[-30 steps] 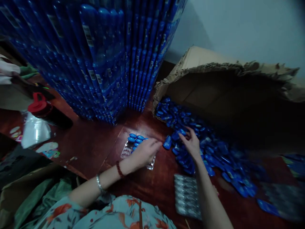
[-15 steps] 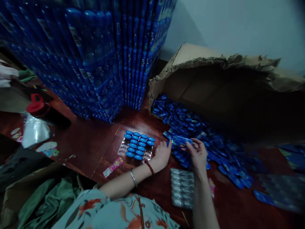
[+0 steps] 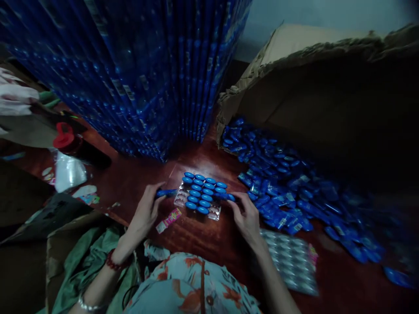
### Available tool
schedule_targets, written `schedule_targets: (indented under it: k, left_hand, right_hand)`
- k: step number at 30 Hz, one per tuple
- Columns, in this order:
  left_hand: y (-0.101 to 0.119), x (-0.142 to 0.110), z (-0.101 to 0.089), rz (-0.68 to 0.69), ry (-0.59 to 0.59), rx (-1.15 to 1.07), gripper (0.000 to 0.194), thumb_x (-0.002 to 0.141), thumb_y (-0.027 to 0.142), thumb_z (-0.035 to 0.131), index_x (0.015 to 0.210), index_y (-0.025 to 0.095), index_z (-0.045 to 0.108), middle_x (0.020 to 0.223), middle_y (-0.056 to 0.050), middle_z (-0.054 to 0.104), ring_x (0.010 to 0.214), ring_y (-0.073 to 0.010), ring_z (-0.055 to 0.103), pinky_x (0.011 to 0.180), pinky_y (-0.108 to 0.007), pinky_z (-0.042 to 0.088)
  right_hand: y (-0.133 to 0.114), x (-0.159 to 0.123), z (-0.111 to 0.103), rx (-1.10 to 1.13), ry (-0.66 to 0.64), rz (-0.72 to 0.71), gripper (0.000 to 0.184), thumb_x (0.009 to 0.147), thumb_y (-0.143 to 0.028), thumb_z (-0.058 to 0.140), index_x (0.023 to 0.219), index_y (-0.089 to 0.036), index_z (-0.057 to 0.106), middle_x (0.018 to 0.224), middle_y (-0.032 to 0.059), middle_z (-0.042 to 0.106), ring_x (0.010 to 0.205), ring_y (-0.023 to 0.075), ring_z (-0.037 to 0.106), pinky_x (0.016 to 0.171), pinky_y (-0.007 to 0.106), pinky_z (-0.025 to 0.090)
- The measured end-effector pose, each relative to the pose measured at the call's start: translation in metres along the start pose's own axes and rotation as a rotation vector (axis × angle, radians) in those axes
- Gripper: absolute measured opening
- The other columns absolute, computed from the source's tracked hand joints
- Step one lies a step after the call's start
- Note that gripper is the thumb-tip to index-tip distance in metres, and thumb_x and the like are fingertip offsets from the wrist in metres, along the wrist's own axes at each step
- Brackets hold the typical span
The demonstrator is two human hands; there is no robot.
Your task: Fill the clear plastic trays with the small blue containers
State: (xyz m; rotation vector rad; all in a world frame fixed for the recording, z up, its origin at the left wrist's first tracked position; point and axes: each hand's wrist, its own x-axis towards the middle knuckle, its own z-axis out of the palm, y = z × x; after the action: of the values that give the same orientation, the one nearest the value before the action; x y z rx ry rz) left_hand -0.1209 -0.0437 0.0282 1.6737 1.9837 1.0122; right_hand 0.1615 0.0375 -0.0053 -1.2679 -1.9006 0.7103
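Note:
My left hand point(image 3: 146, 207) pinches a small blue packet point(image 3: 166, 192) at the left edge of a clear blister tray point(image 3: 180, 199). On the opposite side, my right hand point(image 3: 245, 214) grips another blue packet point(image 3: 225, 196) by its outer end, over the tray's right edge. Shiny blue oval capsules point(image 3: 195, 193) fill the middle and far cavities of the tray. Bare clear cavities show at its near left and near right corners. A pink printed strip point(image 3: 168, 220) lies on the table close to my left hand.
A loose heap of blue packets point(image 3: 284, 192) spills from a torn cardboard box point(image 3: 294, 56) at right. Stacked blue packs point(image 3: 131, 87) tower behind the tray. Another clear blister tray point(image 3: 290, 259) lies by my right forearm. A red-lidded black bottle point(image 3: 81, 148) stands left on the table point(image 3: 137, 174).
My hands were together near the heap, the right one handling a blue packet. Both have come over the tray and moved apart to its two sides, each with a blue packet.

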Motion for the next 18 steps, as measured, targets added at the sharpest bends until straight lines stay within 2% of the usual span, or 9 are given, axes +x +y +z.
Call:
schedule_targets:
  k: [3,5,7,10,13,16,18]
  left_hand:
    - [-0.015,0.007,0.012,-0.083,0.074,-0.098,0.035,0.083,0.029,0.055,0.115,0.019,0.045,0.095,-0.005,0.060,0.083,-0.0168,0.062,0.075,-0.030,0.051]
    - [-0.017,0.012,0.022,-0.091,0.116,-0.171,0.029,0.082,0.031,0.057,0.107,0.019,0.049,0.092,-0.003,0.061,0.081,-0.0163,0.063,0.072,-0.029,0.052]
    - [-0.016,0.018,0.030,-0.037,0.151,-0.195,0.020,0.083,0.030,0.056,0.100,0.019,0.054,0.090,-0.003,0.062,0.081,-0.0155,0.063,0.071,-0.028,0.053]
    - [-0.018,0.025,0.035,0.101,0.192,-0.150,0.015,0.086,0.026,0.053,0.098,0.019,0.057,0.093,-0.004,0.060,0.085,-0.0151,0.061,0.074,-0.028,0.052]
    - [-0.026,0.028,0.037,0.208,0.134,-0.065,0.019,0.089,0.020,0.046,0.104,0.019,0.058,0.100,-0.006,0.057,0.089,-0.0148,0.059,0.077,-0.029,0.052]
    - [-0.038,0.027,0.038,0.329,0.036,0.035,0.028,0.091,0.013,0.038,0.113,0.020,0.055,0.104,-0.008,0.056,0.096,-0.0157,0.056,0.080,-0.029,0.051]
    - [-0.045,0.026,0.039,0.394,0.017,0.070,0.032,0.091,0.012,0.037,0.118,0.021,0.052,0.105,-0.009,0.056,0.099,-0.0166,0.054,0.081,-0.031,0.050]
  right_hand:
    - [0.002,0.003,0.008,-0.240,-0.134,-0.203,0.026,0.089,-0.016,0.039,0.108,-0.021,0.056,0.097,0.0081,0.061,0.091,0.0197,0.059,0.080,0.034,0.050]
    - [0.005,0.006,0.005,-0.406,-0.237,-0.284,0.033,0.088,-0.012,0.035,0.113,-0.020,0.056,0.101,0.0097,0.060,0.092,0.0205,0.059,0.078,0.033,0.051]
    - [0.006,0.010,-0.001,-0.512,-0.308,-0.323,0.033,0.088,-0.012,0.034,0.113,-0.019,0.056,0.098,0.0095,0.060,0.087,0.0201,0.060,0.071,0.030,0.051]
    - [0.005,0.016,-0.012,-0.497,-0.371,-0.330,0.027,0.091,-0.018,0.035,0.107,-0.020,0.056,0.091,0.0073,0.059,0.077,0.0179,0.060,0.063,0.027,0.050]
    - [0.001,0.017,-0.015,-0.355,-0.304,-0.314,0.017,0.090,-0.022,0.041,0.100,-0.020,0.056,0.087,0.0055,0.059,0.077,0.0171,0.060,0.068,0.028,0.050]
    - [0.001,0.013,-0.006,-0.233,-0.170,-0.285,0.011,0.089,-0.022,0.047,0.097,-0.022,0.053,0.085,0.0041,0.059,0.080,0.0173,0.060,0.074,0.031,0.050]
    - [0.001,0.010,0.003,-0.214,-0.167,-0.301,0.012,0.089,-0.021,0.046,0.099,-0.022,0.052,0.088,0.0049,0.060,0.083,0.0174,0.060,0.075,0.030,0.050]
